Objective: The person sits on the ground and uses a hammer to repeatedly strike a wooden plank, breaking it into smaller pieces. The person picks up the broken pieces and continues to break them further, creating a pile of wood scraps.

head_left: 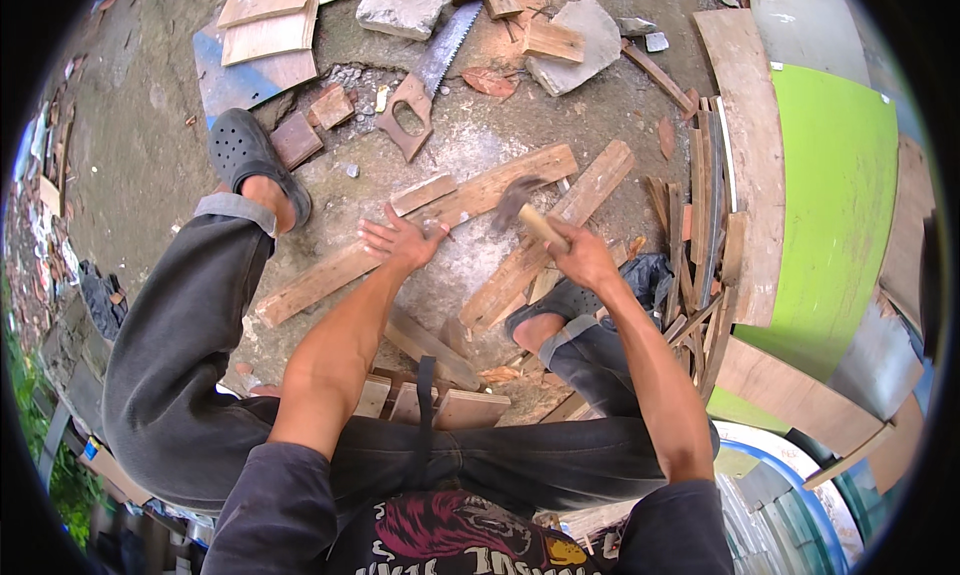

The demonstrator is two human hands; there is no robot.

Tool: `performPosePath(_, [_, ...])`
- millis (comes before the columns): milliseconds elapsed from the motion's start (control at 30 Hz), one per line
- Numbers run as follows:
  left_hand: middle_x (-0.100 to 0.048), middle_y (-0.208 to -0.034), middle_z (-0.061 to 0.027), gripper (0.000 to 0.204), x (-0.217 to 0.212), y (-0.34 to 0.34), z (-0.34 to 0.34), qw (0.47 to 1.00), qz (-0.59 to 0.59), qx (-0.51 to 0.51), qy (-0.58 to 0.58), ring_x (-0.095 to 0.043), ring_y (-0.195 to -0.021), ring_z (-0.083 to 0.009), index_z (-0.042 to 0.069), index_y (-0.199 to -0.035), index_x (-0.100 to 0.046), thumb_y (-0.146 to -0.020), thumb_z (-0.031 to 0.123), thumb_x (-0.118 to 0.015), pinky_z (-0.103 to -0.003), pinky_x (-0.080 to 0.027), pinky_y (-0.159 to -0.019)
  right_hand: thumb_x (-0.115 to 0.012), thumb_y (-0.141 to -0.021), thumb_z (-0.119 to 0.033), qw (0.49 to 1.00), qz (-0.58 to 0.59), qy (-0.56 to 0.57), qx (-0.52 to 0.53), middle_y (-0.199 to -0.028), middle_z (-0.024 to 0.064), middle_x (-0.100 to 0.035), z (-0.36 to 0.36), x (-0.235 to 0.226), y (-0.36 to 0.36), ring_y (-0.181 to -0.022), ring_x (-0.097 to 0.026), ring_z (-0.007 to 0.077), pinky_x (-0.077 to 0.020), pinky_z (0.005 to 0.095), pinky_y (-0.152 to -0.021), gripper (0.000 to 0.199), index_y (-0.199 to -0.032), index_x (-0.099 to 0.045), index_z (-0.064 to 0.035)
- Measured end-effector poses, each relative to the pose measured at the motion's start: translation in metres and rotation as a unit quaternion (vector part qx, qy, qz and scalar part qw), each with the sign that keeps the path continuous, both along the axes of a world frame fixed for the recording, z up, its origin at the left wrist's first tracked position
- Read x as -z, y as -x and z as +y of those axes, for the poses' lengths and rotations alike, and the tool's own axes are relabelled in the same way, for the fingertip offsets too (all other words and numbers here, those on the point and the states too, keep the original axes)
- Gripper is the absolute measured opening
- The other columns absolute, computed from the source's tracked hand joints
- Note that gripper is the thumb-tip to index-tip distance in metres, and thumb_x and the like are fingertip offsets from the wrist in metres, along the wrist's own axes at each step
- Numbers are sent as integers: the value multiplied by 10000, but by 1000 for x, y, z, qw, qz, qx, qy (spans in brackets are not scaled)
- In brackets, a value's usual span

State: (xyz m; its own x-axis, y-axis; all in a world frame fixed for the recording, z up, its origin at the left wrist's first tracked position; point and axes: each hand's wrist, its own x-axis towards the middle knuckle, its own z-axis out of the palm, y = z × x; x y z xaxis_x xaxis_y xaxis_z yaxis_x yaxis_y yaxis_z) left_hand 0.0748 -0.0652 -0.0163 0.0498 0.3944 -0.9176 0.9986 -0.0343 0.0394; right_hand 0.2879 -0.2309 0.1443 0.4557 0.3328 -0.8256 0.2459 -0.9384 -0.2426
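My right hand grips the wooden handle of a hammer; its blurred metal head hangs just above a long wooden plank lying on the ground. My left hand presses on that plank, fingers pinched at a small point beside a short wood block, just left of the hammer head. A second plank runs under my right hand. Whether a nail sits between the fingers is too small to tell.
A hand saw lies on the ground farther off, among stone chunks and wood offcuts. Stacked slats and a green panel stand on the right. My sandalled feet flank the planks.
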Motion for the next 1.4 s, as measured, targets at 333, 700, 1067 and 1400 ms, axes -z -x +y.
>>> performPosePath(333, [376, -1360, -452, 1375, 1, 1, 4, 999, -18, 0, 36, 380, -1274, -584, 27, -1446, 289, -727, 743, -639, -706, 141, -1030, -609, -929, -288, 973, -145, -121, 133, -1234, 183, -643, 25, -22, -22, -1107, -642, 271, -478, 356, -943, 492, -1391, -521, -144])
performPosePath(700, [348, -1395, -438, 1355, -2, 0, 3, 1000, -15, 0, 22, 349, -1305, -574, 58, -1467, 268, -728, 714, -660, -695, 136, -1048, -623, -900, -263, 994, -84, -30, -56, -1212, 208, -632, -10, -20, -23, -1116, -628, 345, -494, 389, -935, 467, -1348, -560, -144])
performPosePath(1067, [344, -1390, -445, 1353, -3, -3, 4, 999, -7, 13, 30, 353, -1297, -580, 52, -1461, 269, -733, 710, -662, -693, 141, -1046, -621, -904, -256, 968, -68, 32, -239, -928, 201, -708, 7, -11, -17, -811, -709, 323, -545, 419, -743, 485, -1378, -536, -194])
performPosePath(1400, [362, -1394, -426, 1328, -6, -2, 5, 1000, -10, 8, 25, 356, -1298, -576, 69, -1472, 252, -743, 699, -661, -682, 145, -1051, -599, -907, -243, 950, -221, -219, 26, -908, 241, -686, 14, -9, -26, -791, -687, 400, -538, 473, -756, 484, -1379, -533, -157])
